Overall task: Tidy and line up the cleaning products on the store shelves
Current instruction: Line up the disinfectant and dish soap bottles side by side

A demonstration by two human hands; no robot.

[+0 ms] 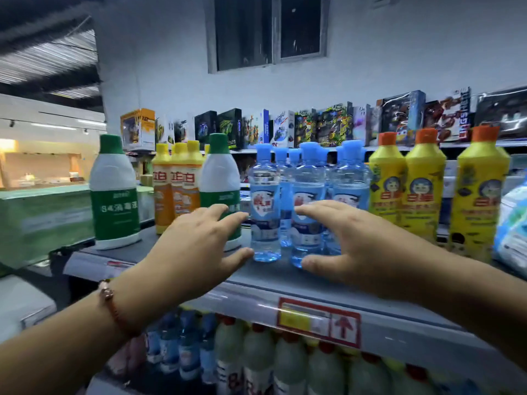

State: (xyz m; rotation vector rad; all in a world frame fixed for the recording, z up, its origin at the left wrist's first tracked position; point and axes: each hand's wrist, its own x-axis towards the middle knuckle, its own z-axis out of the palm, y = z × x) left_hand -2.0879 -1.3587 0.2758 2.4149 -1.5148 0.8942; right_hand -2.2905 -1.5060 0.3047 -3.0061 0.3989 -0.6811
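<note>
Top shelf [399, 315], centre: cluster of clear blue-capped bottles [306, 201], upright, between green-capped white bottles [114, 192] and yellow orange-capped bottles [425, 183]. Left hand [199, 246] and right hand [353, 246]: fingers spread wide, flanking the front blue bottles, holding nothing.

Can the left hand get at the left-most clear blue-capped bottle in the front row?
Probably yes. The left hand is open right beside the clear blue-capped bottle, nothing between them; the white green-capped bottle crowds its left side.
</note>
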